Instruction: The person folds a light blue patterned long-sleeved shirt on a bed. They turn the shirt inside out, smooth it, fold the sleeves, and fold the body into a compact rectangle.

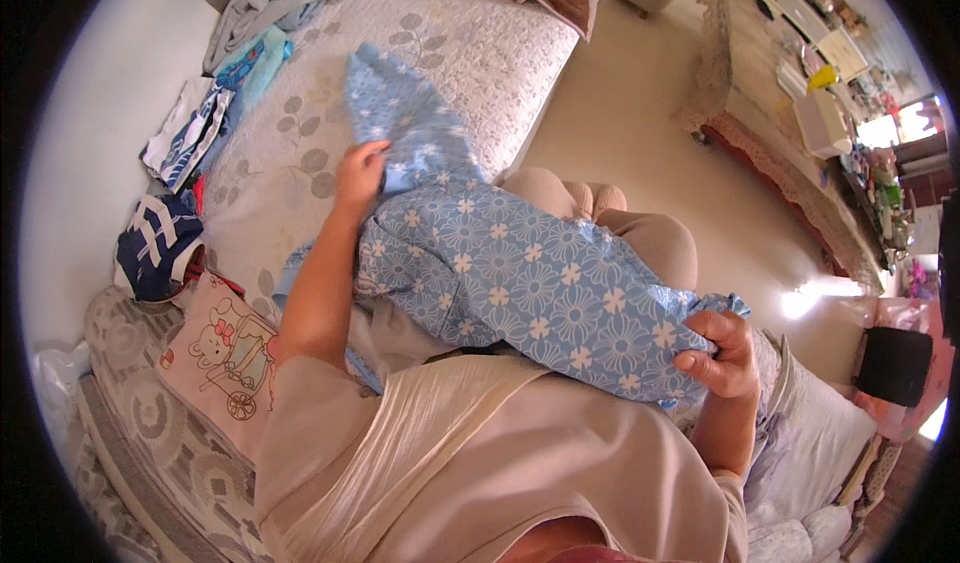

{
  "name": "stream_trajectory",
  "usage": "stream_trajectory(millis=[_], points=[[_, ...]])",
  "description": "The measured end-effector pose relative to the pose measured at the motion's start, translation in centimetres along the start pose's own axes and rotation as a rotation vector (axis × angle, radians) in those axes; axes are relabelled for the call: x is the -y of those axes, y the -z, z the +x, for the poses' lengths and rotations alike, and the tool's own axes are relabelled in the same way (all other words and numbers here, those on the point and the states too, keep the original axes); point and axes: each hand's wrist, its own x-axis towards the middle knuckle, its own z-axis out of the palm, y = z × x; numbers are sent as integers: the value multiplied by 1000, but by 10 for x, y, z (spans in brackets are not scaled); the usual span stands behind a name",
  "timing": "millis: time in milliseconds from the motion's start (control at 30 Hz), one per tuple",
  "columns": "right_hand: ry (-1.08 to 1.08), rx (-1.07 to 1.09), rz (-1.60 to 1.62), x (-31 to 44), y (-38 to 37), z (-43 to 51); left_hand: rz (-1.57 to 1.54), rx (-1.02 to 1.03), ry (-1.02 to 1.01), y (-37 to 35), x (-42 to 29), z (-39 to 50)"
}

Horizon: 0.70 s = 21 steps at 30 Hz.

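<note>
A blue garment (pixel 517 263) with white flower print lies across my lap and reaches onto the bed. My right hand (pixel 724 353) grips its gathered end at the right, thumb on top of the cloth. At the left edge of the garment's far part, my left hand (pixel 361 174) has curled fingers against the fabric; whether they pinch it is not plain. That far part is blurred and spreads over the quilted bed cover (pixel 315 135). Under my left forearm another bit of blue cloth shows, partly hidden.
Folded clothes line the wall side: a navy and white garment (pixel 159 244), a white and blue one (pixel 191 131) and grey cloth (pixel 262 7). A pink cloth with a cartoon print (pixel 225 360) lies by my left elbow. A cloth-covered table (pixel 780 112) stands across the floor.
</note>
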Motion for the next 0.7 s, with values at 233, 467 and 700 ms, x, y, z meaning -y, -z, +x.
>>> stream_trajectory(millis=[233, 467, 700], points=[[91, 163, -88, -9, 17, 4, 244, 128, 779, 166, 52, -177], [176, 315, -71, -7, 25, 7, 552, -38, 313, 168, -51, -198], [272, 344, -147, -7, 31, -7, 244, 474, -117, 88, -121, -171]])
